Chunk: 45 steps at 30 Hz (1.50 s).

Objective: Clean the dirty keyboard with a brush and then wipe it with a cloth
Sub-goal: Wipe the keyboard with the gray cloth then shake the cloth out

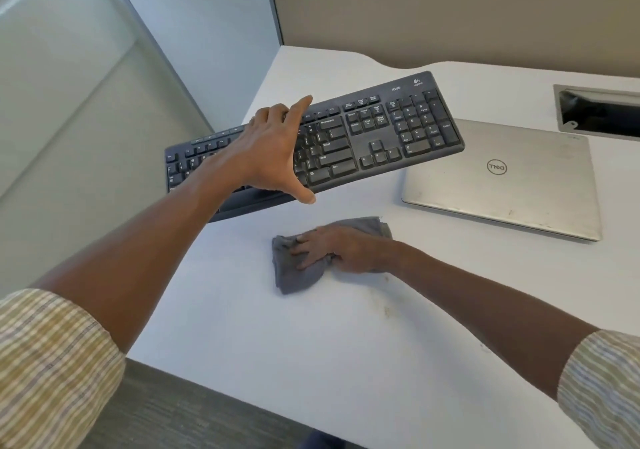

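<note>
Nearest the table's (346, 362) front edge, the right hand (337, 249) lay on a crumpled grey cloth (294, 275), fingers bunching its folds. Beyond it the left hand (273, 150) gripped the black keyboard (381, 133) across its middle, thumb under the near edge, lifting it tilted off the table. A closed silver laptop (502, 178) lay toward the right edge.

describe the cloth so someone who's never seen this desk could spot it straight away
On the white desk, look in front of the black keyboard and left of the closed silver laptop. The cloth lies crumpled under the right hand. It is the only soft, grey, wrinkled thing there.
</note>
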Each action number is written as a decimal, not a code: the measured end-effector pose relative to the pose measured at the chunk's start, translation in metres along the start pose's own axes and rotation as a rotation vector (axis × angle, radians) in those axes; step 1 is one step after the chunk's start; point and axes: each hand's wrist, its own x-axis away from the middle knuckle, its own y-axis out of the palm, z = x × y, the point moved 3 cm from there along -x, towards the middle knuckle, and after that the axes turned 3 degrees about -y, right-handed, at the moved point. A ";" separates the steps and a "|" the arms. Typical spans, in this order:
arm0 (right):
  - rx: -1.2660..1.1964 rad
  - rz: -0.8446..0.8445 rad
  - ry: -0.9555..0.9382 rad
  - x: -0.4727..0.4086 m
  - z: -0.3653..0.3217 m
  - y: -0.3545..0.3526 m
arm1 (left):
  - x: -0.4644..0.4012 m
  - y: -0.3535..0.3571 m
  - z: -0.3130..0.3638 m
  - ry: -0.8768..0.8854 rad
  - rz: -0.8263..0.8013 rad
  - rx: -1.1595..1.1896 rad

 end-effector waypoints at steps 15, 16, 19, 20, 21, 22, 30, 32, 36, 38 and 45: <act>-0.169 0.017 0.110 0.134 -0.028 0.021 | 0.016 0.024 0.055 0.037 -0.037 -0.005; -0.210 0.047 0.137 0.137 -0.031 0.014 | 0.017 0.025 0.059 0.041 -0.033 -0.010; -0.307 0.238 0.185 0.152 -0.039 -0.011 | 0.018 0.029 0.069 0.048 -0.030 -0.018; -0.319 0.298 0.205 0.160 -0.041 -0.016 | 0.019 0.031 0.071 0.049 -0.027 -0.021; -0.334 0.348 0.239 0.170 -0.041 -0.018 | 0.018 0.032 0.074 0.050 -0.025 -0.022; -0.359 0.404 0.289 0.182 -0.039 -0.017 | 0.018 0.034 0.076 0.055 -0.024 -0.023; -0.870 1.104 0.517 0.272 -0.039 -0.002 | 0.017 0.040 0.095 0.094 -0.011 -0.026; -0.953 1.223 0.542 0.292 -0.039 0.002 | 0.017 0.041 0.098 0.114 0.000 -0.036; -0.823 1.350 0.654 0.335 -0.048 0.003 | 0.013 0.043 0.105 0.141 -0.003 -0.058; -0.662 1.368 0.741 0.355 -0.054 0.007 | 0.011 0.045 0.106 0.154 -0.002 -0.063; -0.194 1.476 1.142 0.394 -0.057 0.052 | 0.007 0.045 0.106 0.172 -0.010 -0.064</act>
